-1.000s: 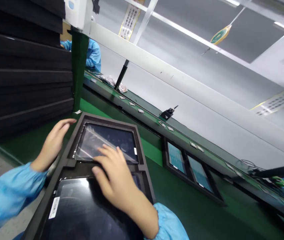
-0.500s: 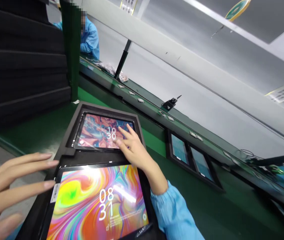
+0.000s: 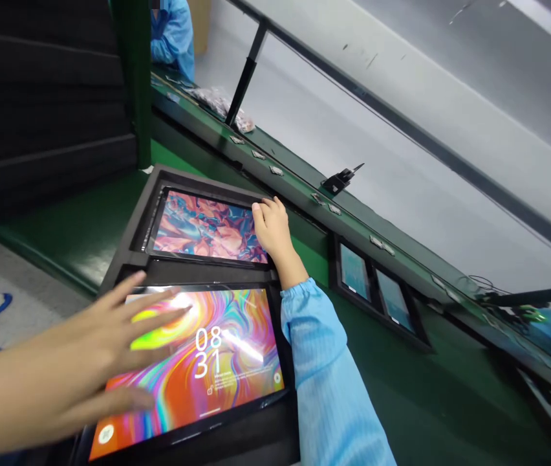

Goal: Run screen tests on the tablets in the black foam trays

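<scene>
Two lit tablets lie in a black foam tray (image 3: 132,243). The nearer tablet (image 3: 241,369) has a bright swirl wallpaper and shows 08:31. The farther tablet (image 3: 202,226) shows a pink and blue crumpled pattern with no clock on it. My left hand (image 3: 105,349), palm down with fingers spread, is over the left part of the nearer tablet; I cannot tell whether it touches the glass. My right hand (image 3: 273,226) is at the far tablet's right end, fingers bent over the tray's right rim and thumb by the tablet's corner.
Black foam trays (image 3: 47,97) are stacked at the left. Another tray (image 3: 382,291) with two tablets lies on the green bench to the right. A green ledge (image 3: 304,188) holds small parts and a black device (image 3: 338,180). A co-worker in a blue smock (image 3: 173,39) is at the far left.
My right hand has moved from the far tablet's screen to its right end, and the clock on that screen is gone. My left hand has moved right, over the nearer tablet.
</scene>
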### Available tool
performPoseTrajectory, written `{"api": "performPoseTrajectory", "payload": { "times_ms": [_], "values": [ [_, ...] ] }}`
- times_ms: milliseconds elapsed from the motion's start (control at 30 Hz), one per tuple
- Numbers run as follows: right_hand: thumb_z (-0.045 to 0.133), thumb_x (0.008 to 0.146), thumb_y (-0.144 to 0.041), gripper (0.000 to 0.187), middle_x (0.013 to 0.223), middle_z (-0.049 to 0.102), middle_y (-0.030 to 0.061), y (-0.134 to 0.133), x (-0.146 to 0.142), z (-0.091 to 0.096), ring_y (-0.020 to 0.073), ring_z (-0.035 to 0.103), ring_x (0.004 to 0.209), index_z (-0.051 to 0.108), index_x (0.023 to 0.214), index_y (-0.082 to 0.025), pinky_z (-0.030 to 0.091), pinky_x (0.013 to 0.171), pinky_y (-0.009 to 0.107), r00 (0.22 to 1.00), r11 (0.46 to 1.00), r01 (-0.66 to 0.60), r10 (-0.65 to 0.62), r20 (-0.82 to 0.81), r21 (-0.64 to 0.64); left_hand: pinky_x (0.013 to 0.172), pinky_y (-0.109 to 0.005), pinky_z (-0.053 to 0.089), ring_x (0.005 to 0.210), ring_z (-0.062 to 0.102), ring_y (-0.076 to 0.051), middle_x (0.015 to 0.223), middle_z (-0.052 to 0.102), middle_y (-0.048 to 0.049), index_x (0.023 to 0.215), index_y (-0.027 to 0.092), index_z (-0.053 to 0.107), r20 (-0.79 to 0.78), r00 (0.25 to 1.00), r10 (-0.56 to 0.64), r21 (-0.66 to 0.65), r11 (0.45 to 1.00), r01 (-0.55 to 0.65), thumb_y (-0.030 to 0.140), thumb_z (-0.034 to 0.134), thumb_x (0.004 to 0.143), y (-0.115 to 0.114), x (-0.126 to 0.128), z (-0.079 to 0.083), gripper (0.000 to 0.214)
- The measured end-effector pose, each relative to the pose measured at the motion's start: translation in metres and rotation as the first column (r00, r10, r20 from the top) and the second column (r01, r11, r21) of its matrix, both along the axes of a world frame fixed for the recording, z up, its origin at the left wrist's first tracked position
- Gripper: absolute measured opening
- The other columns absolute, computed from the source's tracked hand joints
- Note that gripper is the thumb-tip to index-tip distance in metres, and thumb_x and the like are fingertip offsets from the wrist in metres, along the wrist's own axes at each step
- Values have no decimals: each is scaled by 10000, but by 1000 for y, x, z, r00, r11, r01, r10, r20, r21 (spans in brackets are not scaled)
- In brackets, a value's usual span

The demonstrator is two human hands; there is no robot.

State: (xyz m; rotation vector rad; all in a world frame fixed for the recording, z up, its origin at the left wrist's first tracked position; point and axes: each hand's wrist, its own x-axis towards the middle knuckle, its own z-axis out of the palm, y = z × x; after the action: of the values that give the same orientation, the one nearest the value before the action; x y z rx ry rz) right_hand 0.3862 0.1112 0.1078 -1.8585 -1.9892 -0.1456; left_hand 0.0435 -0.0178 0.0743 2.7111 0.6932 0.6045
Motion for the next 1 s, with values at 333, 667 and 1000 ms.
{"api": "performPoseTrajectory", "payload": {
  "times_ms": [333, 667, 1000],
  "values": [
    [335, 1042, -429, 503, 1214, 698, 171, 6, -12, -1, 339, 499, 1348, 743, 1053, -136, 354, 1160, 550, 972, 964, -225, 232, -35, 144, 1238, -490, 302, 1318, 549, -308, 1419, 517, 166, 1362, 611, 443, 122, 972, 200, -101, 977, -189, 484, 522, 647, -50, -57, -17, 730],
    [357, 1050, -347, 395, 1221, 695, 112, -25, -69, 4, 321, 484, 1362, 721, 1017, -198, 356, 1138, 532, 862, 858, -507, 507, 23, 82, 1156, -463, 423, 1294, 554, -325, 1401, 511, 11, 1379, 448, 532, -53, 980, -193, 127, 972, 198, 767, 664, 453, -46, -75, -37, 989],
    [383, 1047, -327, 376, 1186, 712, 106, -30, -71, 8, 301, 529, 1318, 733, 1012, -193, 394, 1125, 508, 853, 850, -517, 521, -17, 100, 1109, -394, 469, 1245, 585, -314, 1360, 517, 33, 1443, 448, 438, -127, 973, -191, 257, 942, 218, 760, 649, 452, -39, -60, -23, 1060]
  ]
}}
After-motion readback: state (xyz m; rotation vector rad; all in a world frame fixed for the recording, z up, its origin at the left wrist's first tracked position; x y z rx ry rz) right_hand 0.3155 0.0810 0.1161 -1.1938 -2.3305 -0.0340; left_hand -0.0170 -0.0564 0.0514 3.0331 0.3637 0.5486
